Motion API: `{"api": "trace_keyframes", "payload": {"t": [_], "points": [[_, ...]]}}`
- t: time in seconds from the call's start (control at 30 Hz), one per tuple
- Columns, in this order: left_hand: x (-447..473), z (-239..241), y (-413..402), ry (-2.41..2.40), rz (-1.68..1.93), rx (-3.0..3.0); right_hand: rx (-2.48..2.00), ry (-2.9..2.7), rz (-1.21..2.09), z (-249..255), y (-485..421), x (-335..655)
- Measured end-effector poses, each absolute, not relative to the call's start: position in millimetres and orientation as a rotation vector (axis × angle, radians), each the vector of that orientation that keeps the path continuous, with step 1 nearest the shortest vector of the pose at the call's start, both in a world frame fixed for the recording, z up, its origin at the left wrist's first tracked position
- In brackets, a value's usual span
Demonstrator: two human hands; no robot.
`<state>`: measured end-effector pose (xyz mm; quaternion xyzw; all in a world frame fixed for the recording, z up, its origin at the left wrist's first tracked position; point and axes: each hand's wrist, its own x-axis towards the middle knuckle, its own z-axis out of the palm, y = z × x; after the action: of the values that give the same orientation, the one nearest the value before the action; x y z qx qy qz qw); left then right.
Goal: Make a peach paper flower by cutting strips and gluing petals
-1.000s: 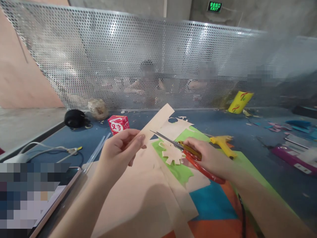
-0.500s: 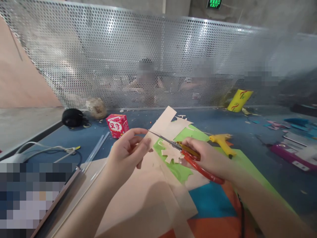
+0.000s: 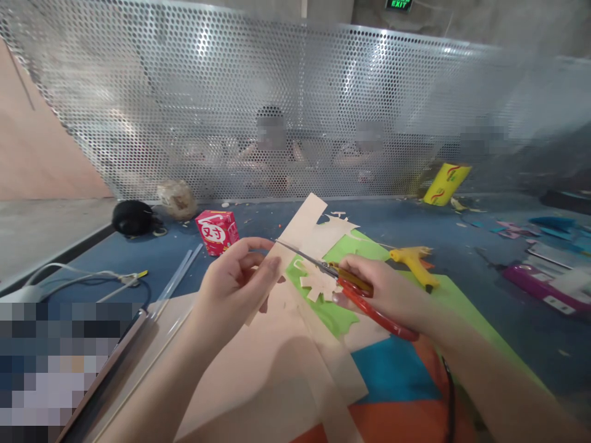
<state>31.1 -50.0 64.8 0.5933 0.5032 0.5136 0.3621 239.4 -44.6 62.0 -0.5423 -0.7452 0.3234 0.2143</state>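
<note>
My left hand [image 3: 235,289] pinches a long beige paper strip [image 3: 300,229] that slants up and away from me. My right hand [image 3: 388,295] grips red-handled scissors [image 3: 364,295], whose blades point left and meet the strip's edge near my left fingertips. A beige cut-out with jagged teeth [image 3: 318,284] lies under the blades on a green sheet [image 3: 337,314]. More beige paper [image 3: 258,369], a blue sheet [image 3: 392,375] and an orange sheet lie below my hands.
A yellow glue gun [image 3: 415,261] lies right of my hand. A red carton [image 3: 217,231], a black object [image 3: 133,217], clear glue sticks [image 3: 180,277] and cables sit to the left. A perforated metal screen [image 3: 258,104] stands behind, with people beyond it. Scraps litter the right side.
My left hand has shifted slightly right along the strip, and the scissor blades now reach the strip's edge. The view has tilted a little.
</note>
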Motion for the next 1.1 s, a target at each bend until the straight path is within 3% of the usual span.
{"api": "trace_keyframes", "payload": {"t": [0.57, 0.73, 0.93, 1.1], "points": [[29, 67, -49, 1.356, 1.213, 1.520, -1.559, -2.111, 0.789, 68, -45, 238], [12, 57, -36, 1.483, 0.850, 1.631, -1.583, -2.117, 0.744, 61, -40, 241], [-15, 34, -13, 2.128, 0.340, 2.160, -1.644, -2.140, 0.645, 57, -35, 245], [4, 26, -9, 1.910, 0.425, 2.582, -1.925, -2.032, 0.378, 55, -19, 255]]}}
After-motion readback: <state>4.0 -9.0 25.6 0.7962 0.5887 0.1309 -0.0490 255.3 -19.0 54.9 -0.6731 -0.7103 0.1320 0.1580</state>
